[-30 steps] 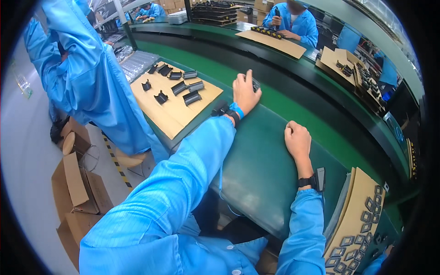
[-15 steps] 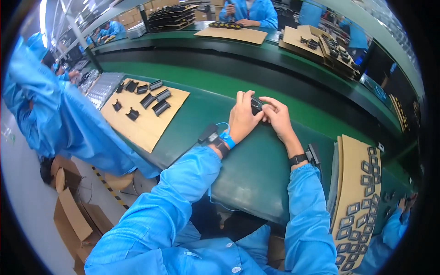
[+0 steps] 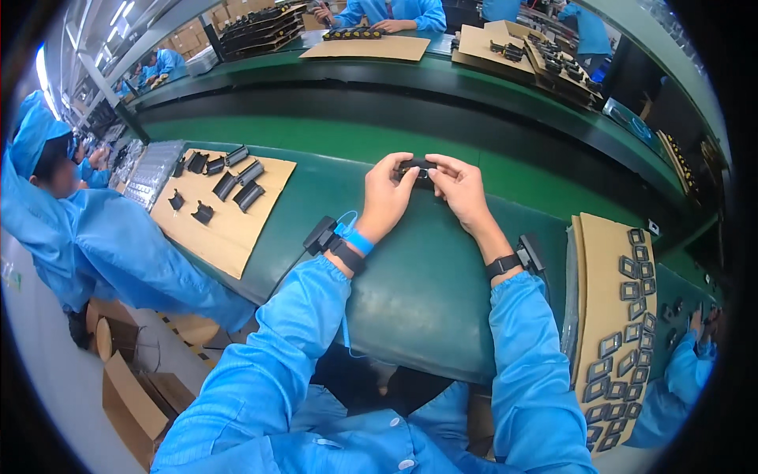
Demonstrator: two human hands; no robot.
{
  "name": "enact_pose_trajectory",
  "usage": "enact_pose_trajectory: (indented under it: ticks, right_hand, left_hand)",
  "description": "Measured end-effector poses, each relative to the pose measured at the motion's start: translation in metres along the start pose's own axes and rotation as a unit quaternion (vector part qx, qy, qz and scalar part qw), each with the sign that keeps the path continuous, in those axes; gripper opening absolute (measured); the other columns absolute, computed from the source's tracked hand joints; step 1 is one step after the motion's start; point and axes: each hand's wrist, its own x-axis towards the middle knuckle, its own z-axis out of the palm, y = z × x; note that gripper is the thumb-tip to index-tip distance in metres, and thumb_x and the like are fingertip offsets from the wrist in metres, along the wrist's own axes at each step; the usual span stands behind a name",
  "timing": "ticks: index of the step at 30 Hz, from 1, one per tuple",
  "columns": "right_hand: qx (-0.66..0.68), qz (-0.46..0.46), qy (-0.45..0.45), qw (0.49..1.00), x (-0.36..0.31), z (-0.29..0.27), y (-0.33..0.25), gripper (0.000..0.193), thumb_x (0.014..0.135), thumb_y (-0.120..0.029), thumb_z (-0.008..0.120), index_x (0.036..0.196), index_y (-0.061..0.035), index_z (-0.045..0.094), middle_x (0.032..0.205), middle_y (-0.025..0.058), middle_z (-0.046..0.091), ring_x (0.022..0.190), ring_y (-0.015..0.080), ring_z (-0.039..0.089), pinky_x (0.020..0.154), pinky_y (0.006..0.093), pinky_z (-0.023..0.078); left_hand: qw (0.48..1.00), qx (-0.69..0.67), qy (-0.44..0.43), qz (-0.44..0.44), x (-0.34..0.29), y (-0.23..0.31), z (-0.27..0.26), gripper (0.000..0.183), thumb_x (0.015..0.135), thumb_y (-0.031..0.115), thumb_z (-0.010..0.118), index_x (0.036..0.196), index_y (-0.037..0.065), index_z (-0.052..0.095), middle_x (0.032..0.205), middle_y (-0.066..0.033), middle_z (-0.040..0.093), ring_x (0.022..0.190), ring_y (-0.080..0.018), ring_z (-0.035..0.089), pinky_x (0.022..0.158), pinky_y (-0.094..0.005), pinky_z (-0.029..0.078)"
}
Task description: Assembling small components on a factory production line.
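Above the far edge of the green tabletop (image 3: 430,312), a small black plastic part (image 3: 418,164) is pinched between my two hands. My left hand (image 3: 385,194) grips its left end, thumb on the near side and fingers behind. At the other end my right hand (image 3: 461,194) closes on it the same way. Fingers cover much of the part, so its full shape cannot be made out. On a cardboard sheet (image 3: 257,225) to the left lie several black curved plastic pieces (image 3: 249,196). To the right, another cardboard sheet (image 3: 591,300) carries rows of dark rectangular frames (image 3: 610,345).
A co-worker in blue (image 3: 95,229) stands close on the left. Beyond a green gap runs another bench, where a person (image 3: 387,16) works beside cardboard (image 3: 367,49) and stacked trays (image 3: 259,31). Open cardboard boxes (image 3: 130,395) sit on the floor at lower left.
Both hands have drawn level around the black part, which is now turned lengthwise between them. My left hand has shifted left. The whole view has swung a little to the right.
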Motion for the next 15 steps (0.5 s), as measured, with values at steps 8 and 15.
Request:
enact_pose_trajectory:
  ticks: [8,15]
  right_hand:
    - [0.011,-0.041,-0.011,0.999,-0.001,-0.012,0.003,0.03,0.098,-0.004,0.071,0.126,0.0071,0.07,0.098,0.0063,0.074,0.081,0.0105,0.068,0.07,0.0246,0.056]
    - [0.014,-0.085,0.016,0.996,-0.003,0.003,0.013,0.023,0.1,-0.004,0.067,0.12,0.0052,0.072,0.092,0.0034,0.071,0.078,0.0074,0.064,0.069,0.0246,0.054]
  left_hand:
    - [0.994,-0.099,-0.035,-0.025,0.0,0.006,0.015,0.028,0.1,0.007,0.072,0.124,-0.004,0.064,0.106,-0.0091,0.073,0.09,-0.0134,0.072,0.069,-0.0258,0.059]
    - [0.977,-0.151,-0.066,-0.135,0.001,0.014,0.005,0.033,0.095,0.005,0.078,0.123,-0.001,0.063,0.105,-0.0086,0.073,0.092,-0.0155,0.074,0.073,-0.0246,0.059]
